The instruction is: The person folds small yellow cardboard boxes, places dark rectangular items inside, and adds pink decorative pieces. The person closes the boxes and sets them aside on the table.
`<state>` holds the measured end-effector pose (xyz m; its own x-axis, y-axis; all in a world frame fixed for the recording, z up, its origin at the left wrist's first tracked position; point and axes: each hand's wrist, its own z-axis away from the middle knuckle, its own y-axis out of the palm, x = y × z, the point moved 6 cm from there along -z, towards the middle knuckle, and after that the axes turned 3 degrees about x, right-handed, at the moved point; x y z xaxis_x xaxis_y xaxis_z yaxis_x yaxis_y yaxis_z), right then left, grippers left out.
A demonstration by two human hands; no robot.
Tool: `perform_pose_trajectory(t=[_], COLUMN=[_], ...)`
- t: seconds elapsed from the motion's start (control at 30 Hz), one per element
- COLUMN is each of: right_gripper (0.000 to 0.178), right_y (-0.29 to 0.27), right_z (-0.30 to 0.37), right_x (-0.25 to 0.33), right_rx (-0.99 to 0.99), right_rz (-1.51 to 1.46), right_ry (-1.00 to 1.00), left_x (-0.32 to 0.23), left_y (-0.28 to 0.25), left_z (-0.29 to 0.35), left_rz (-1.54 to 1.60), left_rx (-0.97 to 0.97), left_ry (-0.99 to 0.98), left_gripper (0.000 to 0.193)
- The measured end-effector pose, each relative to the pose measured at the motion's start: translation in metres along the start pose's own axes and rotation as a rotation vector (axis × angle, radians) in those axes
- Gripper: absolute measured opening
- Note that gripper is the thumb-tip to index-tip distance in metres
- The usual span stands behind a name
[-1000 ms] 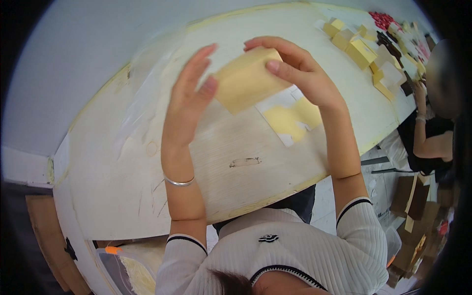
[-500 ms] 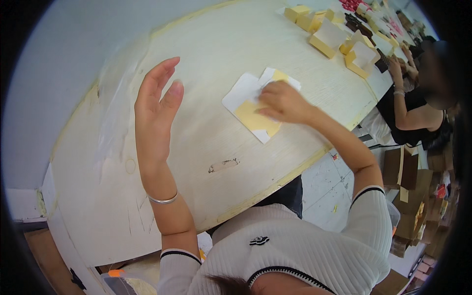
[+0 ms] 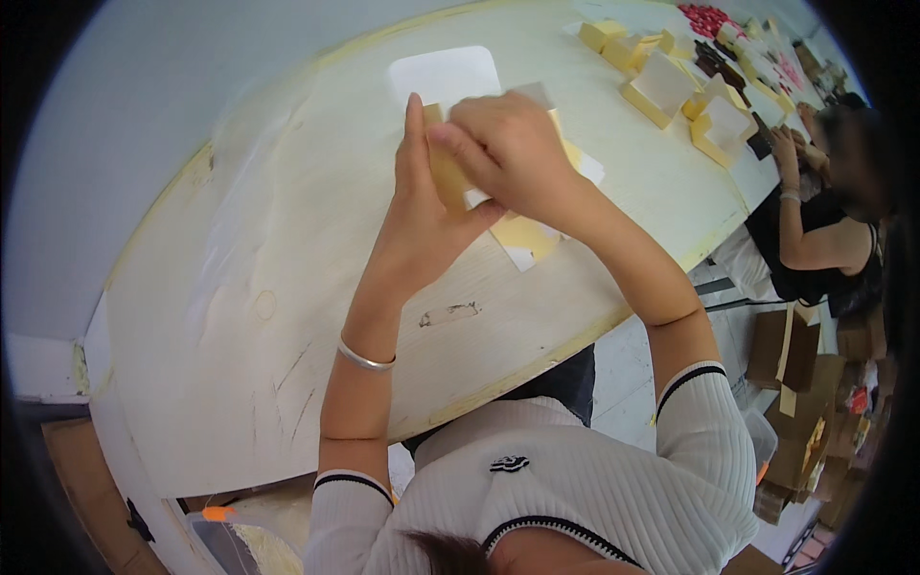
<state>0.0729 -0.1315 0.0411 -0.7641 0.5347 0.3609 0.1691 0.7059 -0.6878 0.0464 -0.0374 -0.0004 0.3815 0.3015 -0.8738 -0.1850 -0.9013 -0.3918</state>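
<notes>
A small yellow-and-white cardboard box (image 3: 447, 176) stands part-folded over the table, its rounded white flap (image 3: 446, 72) sticking out on the far side. Along its left side lies my left hand (image 3: 426, 225), with long fingers straight and the thumb across the near end, so the box sits between them. My right hand (image 3: 517, 149) is curled over the top of the box from the right, fingers bent down onto it; its fingertips are partly hidden. Beneath and to the right, a flat yellow-and-white carton blank (image 3: 529, 241) lies on the table, mostly covered by my hands.
Several folded yellow boxes (image 3: 661, 91) stand open on the far right of the pale table (image 3: 335, 192). A co-worker (image 3: 815, 211) sits beyond them, hands at dark items. Brown cartons (image 3: 786, 355) are on the floor at right, and a plastic bin (image 3: 240, 541) is below the table's left edge.
My right hand has lifted a carton off the flat blanks, moved left and far, and the carton now has a raised shape. My left hand has come right to meet it.
</notes>
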Motion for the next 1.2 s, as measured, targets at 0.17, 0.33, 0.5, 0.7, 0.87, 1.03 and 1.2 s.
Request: perform_pose_trajectory(t=[0.17, 0.33, 0.5, 0.7, 0.87, 1.03, 1.2], right_gripper=[0.026, 0.056, 0.067, 0.053, 0.052, 0.062, 0.086], right_y=[-0.024, -0.040, -0.022, -0.024, -0.011, -0.001, -0.023], right_z=[-0.015, -0.001, -0.003, -0.003, -0.001, 0.003, 0.005], right_x=[0.001, -0.010, 0.001, -0.024, -0.011, 0.004, 0.010], right_rx=[-0.093, 0.211, 0.159, -0.086, -0.012, 0.069, -0.149], right_rz=[-0.414, -0.536, -0.445, -0.814, -0.844, -0.962, -0.850], right_ry=[0.057, -0.190, -0.261, 0.072, 0.074, 0.186, -0.023], left_x=[0.002, 0.013, 0.013, -0.003, -0.008, -0.020, -0.026], left_y=[-0.028, -0.053, -0.044, -0.052, -0.047, -0.051, -0.059], left_z=[-0.002, -0.002, 0.005, 0.002, -0.006, 0.000, 0.004], left_rz=[0.409, 0.795, 1.102, 0.618, 0.448, 0.495, 0.301], left_rx=[-0.050, -0.154, 0.111, 0.093, -0.111, -0.245, -0.315], left_ry=[-0.167, -0.222, -0.312, 0.010, 0.174, 0.276, 0.468], left_gripper=[0.084, 0.075, 0.078, 0.106, 0.122, 0.120, 0.116])
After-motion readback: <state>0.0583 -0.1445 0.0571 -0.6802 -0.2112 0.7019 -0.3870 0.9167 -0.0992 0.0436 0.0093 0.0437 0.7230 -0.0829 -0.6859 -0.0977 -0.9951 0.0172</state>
